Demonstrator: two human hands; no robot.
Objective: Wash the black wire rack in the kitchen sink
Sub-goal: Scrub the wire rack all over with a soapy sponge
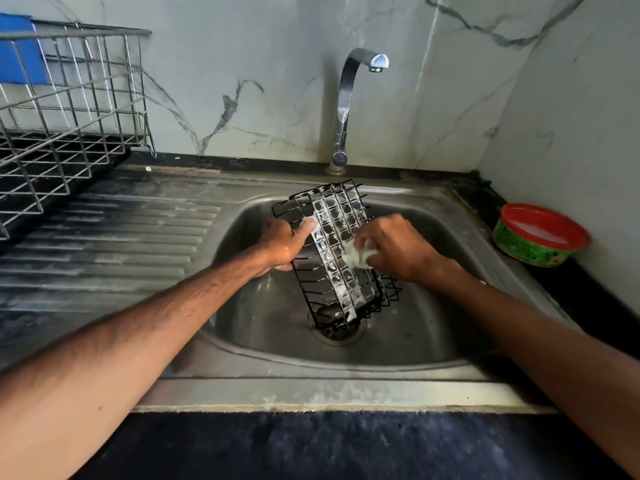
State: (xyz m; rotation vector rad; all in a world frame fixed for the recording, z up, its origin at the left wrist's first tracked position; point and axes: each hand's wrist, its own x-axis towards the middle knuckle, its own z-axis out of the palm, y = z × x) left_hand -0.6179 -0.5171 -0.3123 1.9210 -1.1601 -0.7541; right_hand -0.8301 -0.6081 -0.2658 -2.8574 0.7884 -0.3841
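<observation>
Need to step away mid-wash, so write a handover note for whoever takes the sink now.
Left hand: grips the black wire rack by its left edge, thumb on top.
Right hand: pinches a soapy scrub pad against the rack's mesh.
Things: rack tilted inside the sink, lower end over the drain. No water visible from the tap. Red-rimmed soap tub on the counter at right.
Done: soap film covers a central strip of the rack.
Left: scrub the remaining wires, then rinse.
</observation>
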